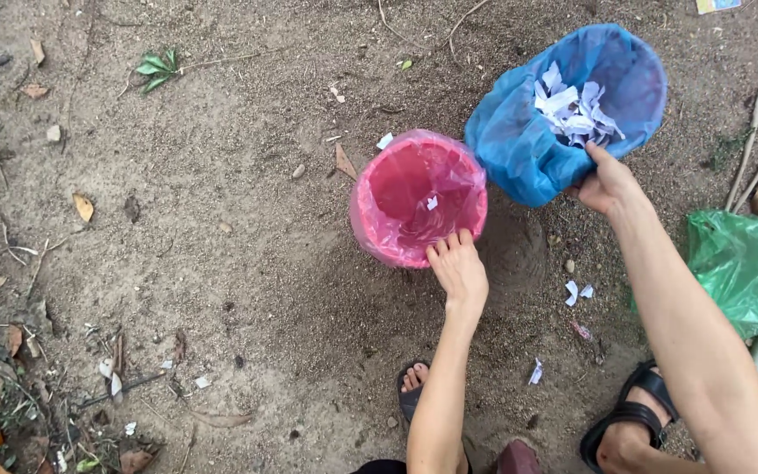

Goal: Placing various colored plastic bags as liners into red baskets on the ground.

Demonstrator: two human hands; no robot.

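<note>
A small bin lined with a pink bag stands on the dirt, with one white paper scrap inside. My left hand grips its near rim. To the right, a bin lined with a blue bag is tilted toward me and holds several white paper scraps. My right hand holds its near rim, thumb inside the opening. The two bins touch side by side.
A green bag lies at the right edge. Loose paper scraps dot the dirt near my sandalled feet. Dry leaves, twigs and sticks are scattered over the sandy ground.
</note>
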